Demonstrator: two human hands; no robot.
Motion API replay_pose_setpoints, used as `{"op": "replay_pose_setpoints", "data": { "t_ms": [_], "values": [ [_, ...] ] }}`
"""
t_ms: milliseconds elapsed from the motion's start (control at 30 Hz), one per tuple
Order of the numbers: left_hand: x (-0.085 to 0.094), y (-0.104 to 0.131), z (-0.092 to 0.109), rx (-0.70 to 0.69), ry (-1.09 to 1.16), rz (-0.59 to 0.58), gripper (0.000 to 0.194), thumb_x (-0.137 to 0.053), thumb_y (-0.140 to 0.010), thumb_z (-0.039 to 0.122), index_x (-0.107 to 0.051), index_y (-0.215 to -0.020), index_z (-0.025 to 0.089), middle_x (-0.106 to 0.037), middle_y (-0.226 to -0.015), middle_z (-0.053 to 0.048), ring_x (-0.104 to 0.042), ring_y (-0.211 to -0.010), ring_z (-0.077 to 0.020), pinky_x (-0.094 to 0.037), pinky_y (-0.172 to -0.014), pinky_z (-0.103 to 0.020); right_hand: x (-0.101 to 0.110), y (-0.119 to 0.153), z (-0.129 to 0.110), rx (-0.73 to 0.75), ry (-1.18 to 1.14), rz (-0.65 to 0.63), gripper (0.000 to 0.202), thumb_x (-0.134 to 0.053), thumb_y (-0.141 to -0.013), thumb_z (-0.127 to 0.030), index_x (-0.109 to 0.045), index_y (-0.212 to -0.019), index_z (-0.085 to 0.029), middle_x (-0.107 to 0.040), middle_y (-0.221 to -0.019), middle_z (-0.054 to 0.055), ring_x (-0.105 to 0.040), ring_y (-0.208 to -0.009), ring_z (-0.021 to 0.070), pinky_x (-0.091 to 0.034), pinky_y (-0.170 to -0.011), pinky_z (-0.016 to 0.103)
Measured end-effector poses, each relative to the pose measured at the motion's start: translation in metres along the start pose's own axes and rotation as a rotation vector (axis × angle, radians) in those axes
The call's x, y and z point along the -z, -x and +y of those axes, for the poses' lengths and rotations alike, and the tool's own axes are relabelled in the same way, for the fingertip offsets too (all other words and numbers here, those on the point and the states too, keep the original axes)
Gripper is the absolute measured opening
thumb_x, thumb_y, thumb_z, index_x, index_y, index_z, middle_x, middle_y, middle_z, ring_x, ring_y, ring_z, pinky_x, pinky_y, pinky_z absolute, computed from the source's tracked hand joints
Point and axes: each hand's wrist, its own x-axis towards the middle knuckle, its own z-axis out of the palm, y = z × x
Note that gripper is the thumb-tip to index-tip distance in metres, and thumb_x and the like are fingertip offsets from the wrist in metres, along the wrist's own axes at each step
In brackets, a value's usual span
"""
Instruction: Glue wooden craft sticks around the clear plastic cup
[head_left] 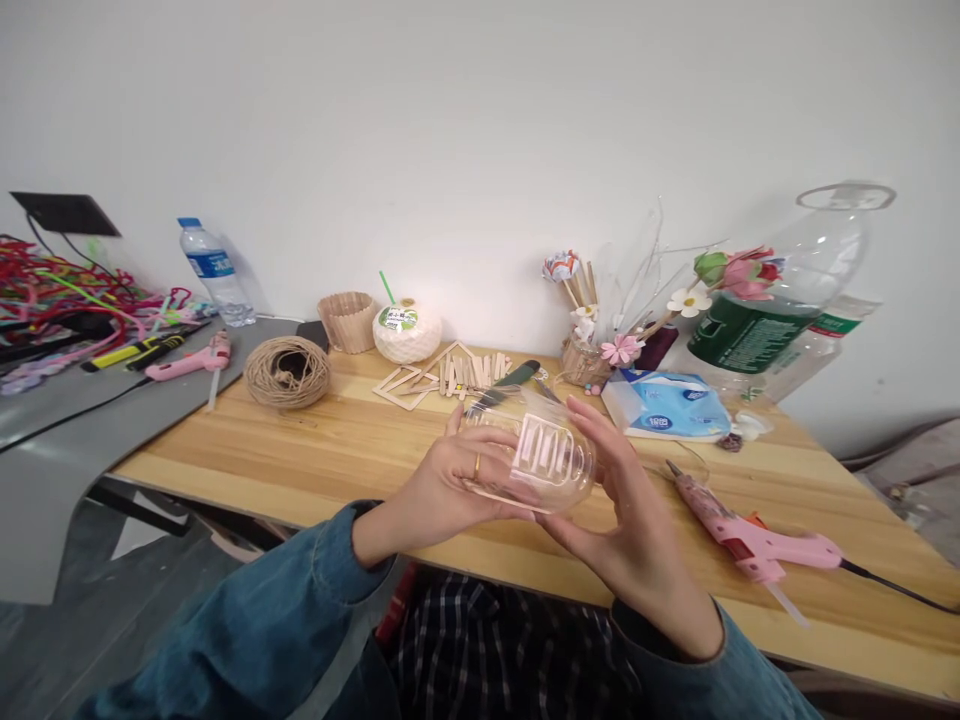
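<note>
A clear plastic container [574, 480] with a ribbed panel on its side is held up over the table's front edge. Around its left end wrap the fingers of my left hand [457, 475], which wears a gold ring. My right hand [626, 500] grips the other end, thumb below and fingers above. Behind the container lie small wooden sticks [474, 374] and a stick frame [405, 388]. A dark green-handled tool [517, 374], partly hidden by the container, lies beside them.
Right of my hands rests a pink glue gun [750, 540]; another pink glue gun [191, 362] lies left. Along the back stand a twine ball [287, 372], a wooden cup [349, 322], a coconut [407, 332], a flower pot [585, 360], a tissue pack [667, 405] and a large bottle [757, 320].
</note>
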Motion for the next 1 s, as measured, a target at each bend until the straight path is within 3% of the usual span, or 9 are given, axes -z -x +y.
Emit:
{"op": "replay_pose_setpoints", "data": {
  "t_ms": [233, 500, 600, 733, 867, 1000],
  "values": [
    [0.001, 0.0, 0.0, -0.181, -0.047, 0.009, 0.006, -0.074, -0.071, 0.028, -0.074, -0.074, 0.023, -0.074, -0.076, -0.003, -0.063, -0.096, -0.0195, -0.006, -0.114, -0.048, -0.001, 0.003, -0.001, 0.054, 0.009, 0.027, 0.072, -0.067, -0.074, -0.019, -0.03, -0.136, -0.026, -0.039, -0.138, 0.015, -0.037, -0.13, 0.0304, -0.044, -0.098, 0.052],
    [0.004, 0.0, -0.001, -0.216, -0.004, 0.007, 0.009, -0.074, -0.071, 0.031, -0.074, -0.071, 0.022, -0.074, -0.073, -0.003, -0.064, -0.091, -0.0192, -0.015, -0.112, -0.049, -0.004, 0.006, -0.004, 0.118, 0.064, 0.072, 0.078, -0.071, -0.07, -0.014, -0.031, -0.137, -0.023, -0.041, -0.136, 0.016, -0.039, -0.128, 0.0309, -0.044, -0.098, 0.052],
    [0.004, -0.001, -0.003, -0.203, 0.024, 0.045, 0.018, -0.071, -0.072, 0.039, -0.074, -0.068, 0.022, -0.073, -0.068, -0.004, -0.063, -0.094, -0.0218, -0.021, -0.109, -0.051, -0.003, 0.004, -0.007, 0.11, 0.061, 0.109, 0.087, -0.073, -0.07, -0.016, -0.023, -0.141, -0.025, -0.032, -0.142, 0.015, -0.033, -0.132, 0.0317, -0.04, -0.102, 0.056],
    [0.005, -0.002, 0.001, -0.174, 0.119, 0.072, 0.027, -0.069, -0.071, 0.047, -0.074, -0.064, 0.021, -0.072, -0.065, -0.007, -0.06, -0.102, -0.0262, -0.038, -0.099, -0.05, -0.005, 0.004, -0.008, 0.071, -0.018, 0.204, 0.098, -0.079, -0.064, -0.026, -0.019, -0.141, -0.031, -0.021, -0.147, 0.01, -0.024, -0.135, 0.0349, -0.03, -0.106, 0.062],
    [0.006, -0.004, 0.005, -0.206, 0.195, 0.028, 0.026, -0.07, -0.071, 0.046, -0.074, -0.062, 0.022, -0.072, -0.061, -0.007, -0.059, -0.106, -0.0264, -0.046, -0.092, -0.045, -0.006, 0.008, -0.008, 0.07, -0.098, 0.135, 0.091, -0.075, -0.068, -0.021, -0.019, -0.14, -0.03, -0.025, -0.146, 0.011, -0.028, -0.134, 0.0338, -0.032, -0.105, 0.061],
    [0.011, -0.006, 0.004, -0.257, 0.157, -0.09, 0.021, -0.071, -0.072, 0.04, -0.072, -0.062, 0.021, -0.073, -0.067, -0.005, -0.064, -0.097, -0.0227, -0.039, -0.101, -0.046, -0.001, 0.009, -0.009, 0.147, -0.107, 0.074, 0.085, -0.066, -0.073, -0.01, -0.019, -0.14, -0.031, -0.028, -0.144, 0.01, -0.032, -0.132, 0.0315, -0.035, -0.104, 0.059]
  ]
}}
